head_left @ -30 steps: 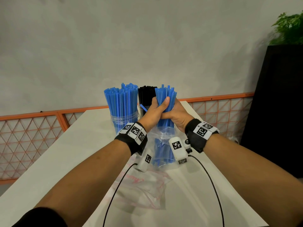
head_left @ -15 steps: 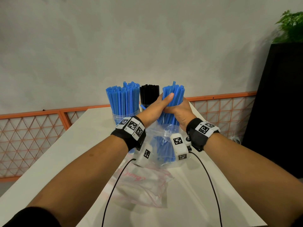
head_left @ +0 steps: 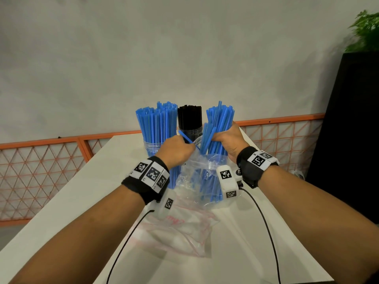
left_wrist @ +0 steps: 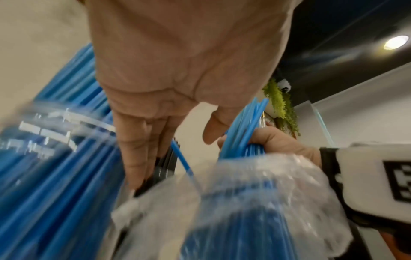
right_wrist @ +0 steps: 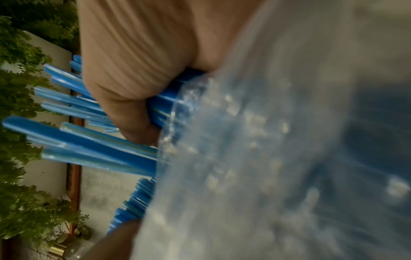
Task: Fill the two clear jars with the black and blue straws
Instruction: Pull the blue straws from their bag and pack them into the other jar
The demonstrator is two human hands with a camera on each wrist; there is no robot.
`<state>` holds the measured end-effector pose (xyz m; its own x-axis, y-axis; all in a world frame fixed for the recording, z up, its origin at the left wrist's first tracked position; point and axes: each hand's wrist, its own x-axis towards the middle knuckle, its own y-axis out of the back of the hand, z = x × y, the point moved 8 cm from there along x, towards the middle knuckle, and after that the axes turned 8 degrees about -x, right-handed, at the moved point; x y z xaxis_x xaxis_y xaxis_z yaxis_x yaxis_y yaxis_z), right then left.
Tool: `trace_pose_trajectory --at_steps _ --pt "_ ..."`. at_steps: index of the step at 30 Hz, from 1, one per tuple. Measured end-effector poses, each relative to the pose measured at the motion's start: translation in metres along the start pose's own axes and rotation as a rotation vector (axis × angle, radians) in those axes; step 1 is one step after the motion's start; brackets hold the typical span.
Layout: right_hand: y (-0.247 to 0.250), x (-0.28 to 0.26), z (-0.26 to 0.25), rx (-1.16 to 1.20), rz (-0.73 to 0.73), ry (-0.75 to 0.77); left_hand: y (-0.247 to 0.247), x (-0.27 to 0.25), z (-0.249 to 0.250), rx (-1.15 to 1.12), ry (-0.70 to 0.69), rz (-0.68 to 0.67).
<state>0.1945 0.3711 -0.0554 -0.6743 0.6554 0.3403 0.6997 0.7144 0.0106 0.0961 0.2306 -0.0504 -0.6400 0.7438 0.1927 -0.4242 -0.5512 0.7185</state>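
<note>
At the far end of a white table, a person's right hand is wrapped around a bundle of blue straws, its fingers curled tight on the upper part of the bundle; the lower ends stand inside a crumpled clear plastic bag. The right wrist view shows the same grip from below, the straw tips fanning out past the thumb and the bag's rim bunched against the heel of the hand. The left hand sits just beside it at the bag's mouth, knuckles up and fingers bent downward; in the left wrist view its fingers reach down along the edge of the bag with the thumb held apart, and whether they actually pinch the plastic cannot be told. A single blue straw slants loose between the two hands. Behind the hands, a clear jar packed with upright blue straws stands on the left, and just to its right a second clear jar holds a block of black straws. A flat, empty zip bag with red print lies on the table nearer the person, between the forearms. An orange lattice railing runs behind the table, with a black cabinet and a green plant at right.
</note>
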Motion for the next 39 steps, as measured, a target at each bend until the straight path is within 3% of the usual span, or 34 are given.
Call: trace_pose_trajectory --at_steps 5,9,12,17,27,39 --pt "0.000 -0.002 -0.002 -0.009 -0.004 -0.002 -0.026 0.006 -0.004 -0.462 0.078 -0.062" --pt "0.003 -0.002 -0.004 -0.012 -0.004 -0.001 -0.040 0.004 0.007 -0.708 -0.036 -0.213" --pt "-0.001 -0.004 -0.006 -0.019 -0.021 0.005 -0.044 0.002 0.016 -0.686 -0.113 -0.235" --pt "-0.002 -0.004 -0.006 -0.012 -0.023 0.009 -0.038 0.012 0.027 -0.613 -0.209 -0.055" --pt "0.003 -0.002 -0.004 0.099 -0.038 -0.027 -0.029 0.024 0.036 -0.514 -0.364 -0.084" --pt "0.004 -0.005 -0.001 0.086 -0.043 -0.053 -0.031 0.026 0.028 -0.663 -0.287 -0.133"
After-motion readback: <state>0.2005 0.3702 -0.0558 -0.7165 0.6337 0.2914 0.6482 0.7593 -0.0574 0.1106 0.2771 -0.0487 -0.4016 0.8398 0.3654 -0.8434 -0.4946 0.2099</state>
